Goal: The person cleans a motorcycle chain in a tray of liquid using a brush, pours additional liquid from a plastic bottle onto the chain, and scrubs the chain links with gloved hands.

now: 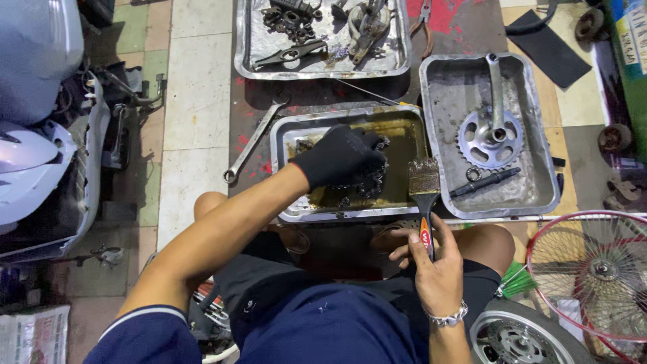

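My left hand (340, 158), in a black glove, is closed on a greasy chain (375, 183) over the brown liquid in a small metal tray (286, 138) in front of my knees. Bare and wearing a metal bracelet, my right hand (438, 266) grips the handle of a flat paintbrush (424, 182). The brush points away from me, and its dirty bristles hang over the tray's right rim, just right of the chain.
A second tray (539, 135) to the right holds a crank with sprocket (492, 135) and a dark bolt (485, 182). A far tray (256, 54) carries several parts. A wrench (253, 143) lies on the floor. A scooter (40, 121) stands left, spoked wheels (593, 276) right.
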